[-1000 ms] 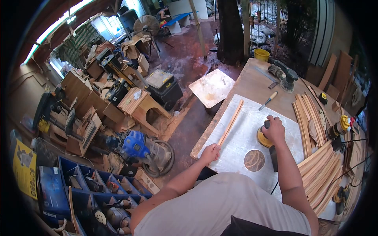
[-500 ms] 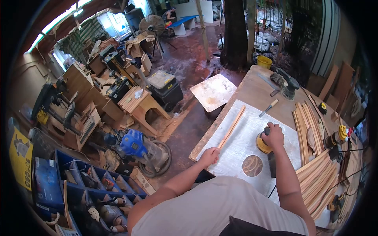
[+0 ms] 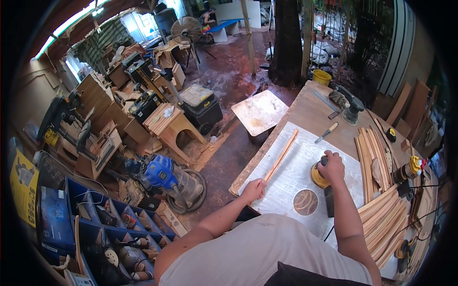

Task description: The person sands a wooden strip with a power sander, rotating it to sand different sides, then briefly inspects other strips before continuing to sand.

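My left hand (image 3: 254, 190) is closed around the near end of a thin wooden strip (image 3: 282, 153), which lies along the left side of a silvery sheet (image 3: 286, 198) on the workbench. Over on the right, my right hand (image 3: 332, 167) grips the top of a yellow and black orbital sander (image 3: 318, 175). The sander rests on the sheet, apart from the strip, with its black dust box pointing toward me. Near my body the sheet has a round hole (image 3: 305, 202). A chisel (image 3: 327, 132) with a wooden handle lies at the sheet's far edge.
Stacks of wooden strips (image 3: 381, 219) cover the bench's right side. A second sander (image 3: 353, 112) stands at the back, near a yellow tape measure (image 3: 391, 135). Left of the bench are a blue shop vacuum (image 3: 162, 172), a wooden stool (image 3: 164, 126) and a blue divided tool bin (image 3: 107, 214).
The camera view has shifted very slightly. Both hands, the strip and the sander stay in almost the same places.
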Demonstrator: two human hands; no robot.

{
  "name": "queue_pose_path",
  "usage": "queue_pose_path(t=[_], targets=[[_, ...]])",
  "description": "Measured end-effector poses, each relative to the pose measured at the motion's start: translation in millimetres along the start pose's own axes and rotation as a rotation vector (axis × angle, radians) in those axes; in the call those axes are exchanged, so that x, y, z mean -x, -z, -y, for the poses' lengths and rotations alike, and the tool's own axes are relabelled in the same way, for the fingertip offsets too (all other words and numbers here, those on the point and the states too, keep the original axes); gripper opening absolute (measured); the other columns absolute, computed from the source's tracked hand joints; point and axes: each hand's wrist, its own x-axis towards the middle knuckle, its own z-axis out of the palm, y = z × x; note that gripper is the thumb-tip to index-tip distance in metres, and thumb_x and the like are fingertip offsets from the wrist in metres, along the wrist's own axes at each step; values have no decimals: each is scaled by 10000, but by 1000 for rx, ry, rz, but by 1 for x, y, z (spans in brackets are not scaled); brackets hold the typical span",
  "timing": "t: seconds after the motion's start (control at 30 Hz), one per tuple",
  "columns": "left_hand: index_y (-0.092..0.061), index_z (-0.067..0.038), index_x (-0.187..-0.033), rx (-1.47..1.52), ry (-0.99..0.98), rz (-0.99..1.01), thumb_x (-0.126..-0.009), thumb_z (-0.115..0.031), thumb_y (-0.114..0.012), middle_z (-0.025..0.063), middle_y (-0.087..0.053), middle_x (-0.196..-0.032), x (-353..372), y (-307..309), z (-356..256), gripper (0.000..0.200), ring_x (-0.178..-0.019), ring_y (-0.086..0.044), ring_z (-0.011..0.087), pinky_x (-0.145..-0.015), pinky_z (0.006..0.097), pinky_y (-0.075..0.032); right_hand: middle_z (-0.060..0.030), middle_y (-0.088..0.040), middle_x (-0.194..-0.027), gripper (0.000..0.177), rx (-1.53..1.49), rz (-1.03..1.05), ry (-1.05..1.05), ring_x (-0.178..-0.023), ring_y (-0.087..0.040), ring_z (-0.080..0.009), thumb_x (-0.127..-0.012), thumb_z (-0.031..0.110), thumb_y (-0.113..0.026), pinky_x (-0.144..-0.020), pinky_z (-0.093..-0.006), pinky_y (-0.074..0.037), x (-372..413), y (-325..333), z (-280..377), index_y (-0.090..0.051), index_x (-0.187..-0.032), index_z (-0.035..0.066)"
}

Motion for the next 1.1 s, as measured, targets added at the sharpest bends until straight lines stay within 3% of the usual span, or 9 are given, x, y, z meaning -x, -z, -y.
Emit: queue_pose_path(t=[1.1], targets=[[-615,-18,-1014,4,-11,19,-1070,-304,-416,50,-611,-735,-1,2,3,353,-577,-591,116,-525,268,-498,-152,-592,-1171,560,-20,0,-7,-1117,-596,-343,-741,301,-786,-922,-469,-535,0,-1,0,-612,-1255,163]])
